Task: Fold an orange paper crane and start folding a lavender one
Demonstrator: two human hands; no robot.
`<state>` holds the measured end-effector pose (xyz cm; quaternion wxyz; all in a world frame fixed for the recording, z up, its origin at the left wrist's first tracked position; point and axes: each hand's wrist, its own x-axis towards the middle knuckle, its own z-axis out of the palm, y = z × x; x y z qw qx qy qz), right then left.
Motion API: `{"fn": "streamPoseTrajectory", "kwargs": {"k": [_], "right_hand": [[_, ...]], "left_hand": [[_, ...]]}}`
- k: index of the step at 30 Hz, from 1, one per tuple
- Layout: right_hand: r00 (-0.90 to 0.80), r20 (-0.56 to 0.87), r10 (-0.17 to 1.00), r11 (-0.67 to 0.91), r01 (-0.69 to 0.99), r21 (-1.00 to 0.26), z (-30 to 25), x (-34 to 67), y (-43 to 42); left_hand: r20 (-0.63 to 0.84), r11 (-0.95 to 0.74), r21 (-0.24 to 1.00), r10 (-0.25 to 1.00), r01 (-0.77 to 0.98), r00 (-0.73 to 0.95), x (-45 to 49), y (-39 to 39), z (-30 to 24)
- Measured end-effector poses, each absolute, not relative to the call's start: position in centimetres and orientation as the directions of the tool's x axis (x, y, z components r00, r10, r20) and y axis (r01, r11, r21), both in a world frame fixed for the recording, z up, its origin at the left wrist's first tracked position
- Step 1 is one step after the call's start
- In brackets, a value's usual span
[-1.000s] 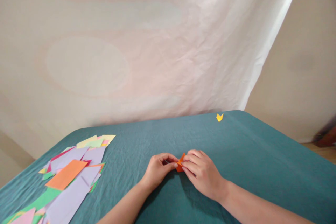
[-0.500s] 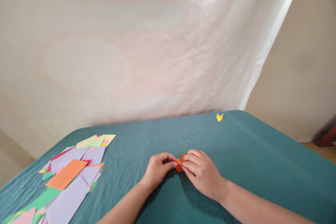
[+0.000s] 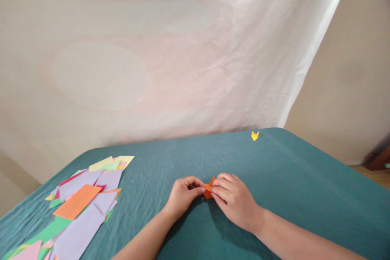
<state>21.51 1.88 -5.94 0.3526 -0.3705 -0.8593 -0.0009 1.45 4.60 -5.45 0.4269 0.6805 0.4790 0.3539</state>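
Observation:
A small folded piece of orange paper [image 3: 208, 191] is held between my two hands, just above or on the teal cloth. My left hand [image 3: 184, 196] pinches its left edge between thumb and forefinger. From the right, my right hand [image 3: 235, 200] grips it with thumb and fingertips, covering its right side. One pointed orange flap sticks up between the hands. Far off, near the table's back edge, lies a small yellow origami crane [image 3: 255, 135], apart from both hands.
Loose coloured paper sheets, lilac, green, pink and yellow, lie in a spread pile [image 3: 79, 227] at the left, an orange sheet [image 3: 77, 202] on top. A teal cloth covers the table [image 3: 292, 178]. Behind the table hangs a pale curtain [image 3: 183, 69].

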Motion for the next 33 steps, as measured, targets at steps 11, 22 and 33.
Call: {"fn": "streamPoseTrajectory", "kwargs": {"k": [11,22,33], "right_hand": [[-0.482,0.62,0.619,0.731,0.643,-0.23,-5.73,21.53,1.94],[-0.503,0.606,0.616,0.742,0.628,-0.234,-6.0,21.91,2.44],[-0.515,0.615,0.597,0.75,0.63,-0.201,-5.69,21.58,2.39]], "left_hand": [[0.098,-0.211,0.915,0.943,0.344,0.317,1.54,4.46,-5.1],[0.435,-0.638,0.569,0.769,0.519,0.469,1.75,3.65,-4.82],[0.456,-0.692,0.495,0.722,0.525,0.521,2.29,3.68,-4.5]]}}
